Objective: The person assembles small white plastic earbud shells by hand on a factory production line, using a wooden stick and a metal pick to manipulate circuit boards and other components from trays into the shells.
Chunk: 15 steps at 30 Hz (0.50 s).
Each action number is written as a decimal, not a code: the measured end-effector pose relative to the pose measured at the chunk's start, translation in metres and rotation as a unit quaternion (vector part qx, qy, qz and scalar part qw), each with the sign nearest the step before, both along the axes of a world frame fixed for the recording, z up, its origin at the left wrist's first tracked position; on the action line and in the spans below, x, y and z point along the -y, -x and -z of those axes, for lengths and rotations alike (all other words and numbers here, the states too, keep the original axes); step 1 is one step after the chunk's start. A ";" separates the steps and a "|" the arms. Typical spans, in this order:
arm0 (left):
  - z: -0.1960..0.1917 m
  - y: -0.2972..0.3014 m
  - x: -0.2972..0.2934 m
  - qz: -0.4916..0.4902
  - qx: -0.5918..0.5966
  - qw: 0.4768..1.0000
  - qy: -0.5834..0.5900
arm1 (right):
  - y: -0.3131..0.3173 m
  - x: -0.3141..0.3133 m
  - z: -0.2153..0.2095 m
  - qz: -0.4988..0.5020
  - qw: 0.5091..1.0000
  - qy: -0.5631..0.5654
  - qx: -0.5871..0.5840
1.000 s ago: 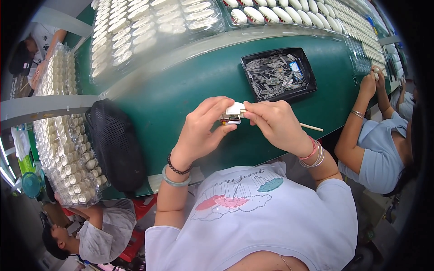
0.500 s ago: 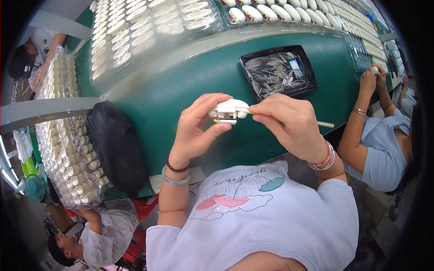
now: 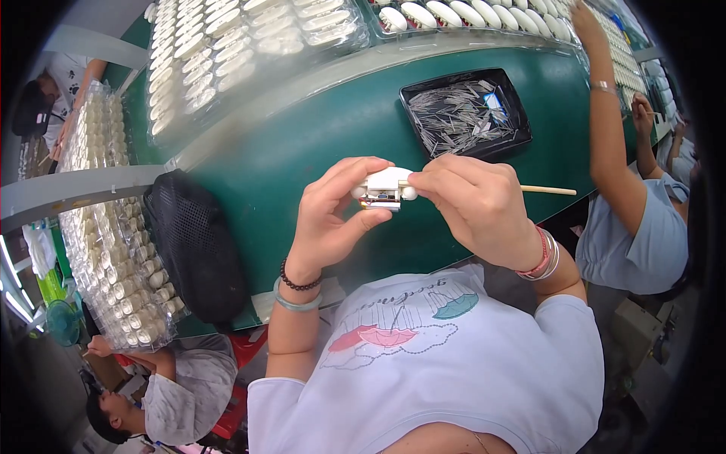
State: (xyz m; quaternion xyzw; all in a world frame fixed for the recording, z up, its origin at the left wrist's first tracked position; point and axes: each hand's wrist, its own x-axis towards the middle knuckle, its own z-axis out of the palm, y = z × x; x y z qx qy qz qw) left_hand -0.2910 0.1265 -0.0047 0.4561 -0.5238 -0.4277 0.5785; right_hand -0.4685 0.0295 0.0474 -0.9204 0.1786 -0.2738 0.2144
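My left hand (image 3: 327,210) is closed around a small white rounded plastic device (image 3: 389,177), thumb below and fingers over its top. Its opened side faces me and shows electronic parts and a metallic piece along the lower edge. My right hand (image 3: 478,198) pinches a thin pale stick (image 3: 550,191), which looks wooden. The stick's rear end sticks out to the right past the hand. Its front end lies along the device's upper right side, where my fingertips meet the casing; the exact contact is hidden.
Beyond my hands stands a black tray (image 3: 499,148) of thin metal strips (image 3: 454,113) on the green table (image 3: 318,136). A black mesh bag (image 3: 193,242) lies left, beside stacked clear trays of white shells (image 3: 113,250). More filled trays (image 3: 204,45) line the far side. Co-workers sit left and right.
My right hand has shifted slightly left and up, bringing the stick onto the device's upper side and more level. The right-hand co-worker's arm now reaches toward the far trays.
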 end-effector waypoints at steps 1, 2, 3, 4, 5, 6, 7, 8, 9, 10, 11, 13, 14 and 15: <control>0.001 0.001 0.000 0.000 0.000 1.000 0.000 | 0.000 -0.001 0.001 0.006 1.000 0.002 -0.008; 0.001 0.001 0.000 0.000 0.004 1.000 -0.003 | 0.000 -0.002 0.001 0.012 1.000 0.005 -0.015; 0.002 0.002 0.000 -0.002 0.010 1.000 -0.007 | 0.000 -0.003 0.000 0.011 1.000 0.005 -0.015; 0.003 0.003 0.001 -0.003 0.010 1.000 -0.007 | 0.000 -0.003 -0.003 0.009 1.000 -0.013 -0.027; 0.003 0.005 0.001 -0.007 0.004 1.000 -0.009 | 0.000 -0.003 -0.005 0.008 0.999 -0.030 -0.038; 0.003 0.005 0.001 -0.009 -0.002 1.000 -0.012 | 0.001 -0.002 -0.005 0.009 0.999 -0.030 -0.038; 0.003 0.004 0.001 -0.007 -0.002 1.000 -0.011 | 0.001 -0.002 -0.004 0.005 0.998 -0.049 -0.037; 0.003 0.003 0.001 -0.010 0.009 1.000 -0.008 | 0.001 -0.001 -0.004 0.001 0.997 -0.068 -0.035; 0.003 0.003 0.001 -0.012 0.019 1.000 -0.004 | 0.001 0.001 -0.003 0.002 0.997 -0.068 -0.035; 0.002 0.003 0.001 -0.012 0.019 1.000 -0.003 | 0.000 0.004 -0.003 -0.001 0.996 -0.084 -0.023; 0.002 0.003 0.002 -0.015 0.008 1.000 0.002 | 0.000 0.005 -0.003 -0.004 0.995 -0.099 -0.010; 0.001 0.001 0.001 -0.022 -0.001 1.000 0.007 | -0.003 0.006 -0.012 -0.001 0.994 -0.103 0.026; 0.000 -0.001 0.000 -0.024 -0.033 0.999 -0.003 | -0.004 0.006 -0.016 0.003 0.992 -0.107 0.061; -0.001 -0.001 -0.001 -0.024 -0.066 0.997 -0.011 | -0.002 0.005 -0.018 0.003 0.992 -0.106 0.062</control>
